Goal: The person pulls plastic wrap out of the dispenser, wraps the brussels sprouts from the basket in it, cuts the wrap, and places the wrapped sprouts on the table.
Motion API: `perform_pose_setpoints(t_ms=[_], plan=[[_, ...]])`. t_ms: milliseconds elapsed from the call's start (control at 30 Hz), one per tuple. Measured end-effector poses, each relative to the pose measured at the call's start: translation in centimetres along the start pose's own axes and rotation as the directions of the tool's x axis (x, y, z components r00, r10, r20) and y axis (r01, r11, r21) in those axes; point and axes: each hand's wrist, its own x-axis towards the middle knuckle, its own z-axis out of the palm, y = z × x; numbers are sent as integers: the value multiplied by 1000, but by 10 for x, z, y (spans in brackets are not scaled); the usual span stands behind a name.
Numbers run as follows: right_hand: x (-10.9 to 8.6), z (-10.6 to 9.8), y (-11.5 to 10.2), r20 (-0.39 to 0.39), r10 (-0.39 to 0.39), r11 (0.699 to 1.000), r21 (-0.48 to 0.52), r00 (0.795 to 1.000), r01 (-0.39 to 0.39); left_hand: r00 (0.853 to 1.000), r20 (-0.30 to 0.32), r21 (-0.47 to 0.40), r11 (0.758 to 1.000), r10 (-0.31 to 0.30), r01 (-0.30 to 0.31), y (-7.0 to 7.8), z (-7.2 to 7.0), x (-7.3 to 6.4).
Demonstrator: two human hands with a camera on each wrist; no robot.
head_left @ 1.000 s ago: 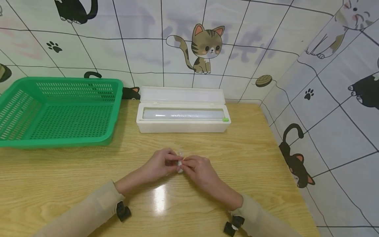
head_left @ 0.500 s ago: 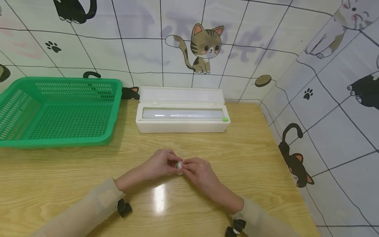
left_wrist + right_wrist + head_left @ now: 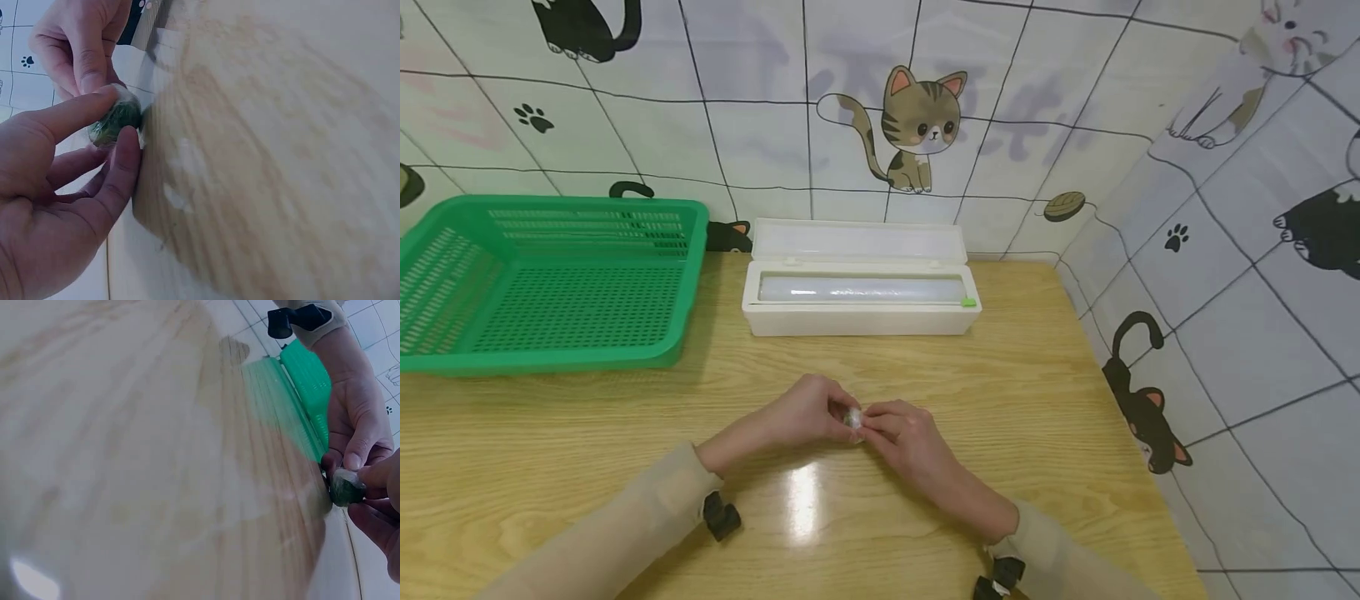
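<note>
Between both hands is a small green bundle point(image 3: 119, 119) wrapped in clear plastic film, just above the wooden table point(image 3: 1000, 375). My left hand point(image 3: 805, 414) grips it from the left with thumb and fingertips. My right hand point(image 3: 913, 437) pinches its right side, thumb and fingers meeting at the film. The right wrist view shows the wrapped bundle point(image 3: 347, 487) as a rounded lump, whitish above and dark green below. What lies inside the film cannot be made out beyond its green colour.
Behind the hands stands a white cling film dispenser point(image 3: 861, 321), lid raised, with a film roll point(image 3: 861, 288) inside and a green slider point(image 3: 968, 302) at its right end. A green plastic basket point(image 3: 580, 358) sits at the back left. Cat-patterned walls border the table behind and right.
Both hands stay in nearly the same place, their fingers shifting slightly on the bundle. Loose film that stuck up above the fingers is now down against the bundle.
</note>
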Motion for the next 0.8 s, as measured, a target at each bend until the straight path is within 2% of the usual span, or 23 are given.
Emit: perform_pose_setpoints(t_ms=[167, 433, 533, 667, 800], plan=[[-1, 0, -1, 14, 35, 999, 24, 999, -36, 1000, 24, 55, 999, 4, -5, 3, -2, -1], [0, 0, 1, 66, 154, 974, 160, 986, -163, 998, 55, 113, 993, 21, -28, 6, -2, -4], [0, 0, 1, 96, 229, 951, 192, 969, -244, 999, 26, 164, 985, 44, -48, 5, 0, -5], [0, -1, 2, 139, 334, 907, 221, 932, -358, 994, -20, 216, 971, 108, -101, 3, 3, -6], [1, -2, 1, 156, 380, 886, 220, 912, -407, 986, -47, 255, 956, 161, -144, 2, 4, -6]])
